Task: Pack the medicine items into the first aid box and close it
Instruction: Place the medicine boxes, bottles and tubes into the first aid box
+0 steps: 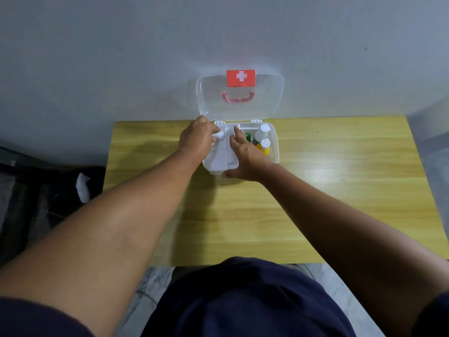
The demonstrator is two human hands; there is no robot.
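Note:
A white first aid box (pixel 275 152) stands open at the far edge of the wooden table (pixel 315 190). Its clear lid (pixel 267 98), with a red cross label and a pink handle, leans back against the wall. Inside on the right are a white bottle (pixel 261 133), a yellow bottle (pixel 264 147) and something green (pixel 247 136). My left hand (pixel 196 139) is over the box's left end, fingers closed on a small white item (pixel 220 135). My right hand (pixel 243 156) lies flat across the white inner tray (pixel 218 159), thumb at the front rim.
The table's back edge meets a grey wall. Dark bags and a white scrap (pixel 82 188) lie on the floor to the left of the table. My dark blue clothing fills the bottom of the view.

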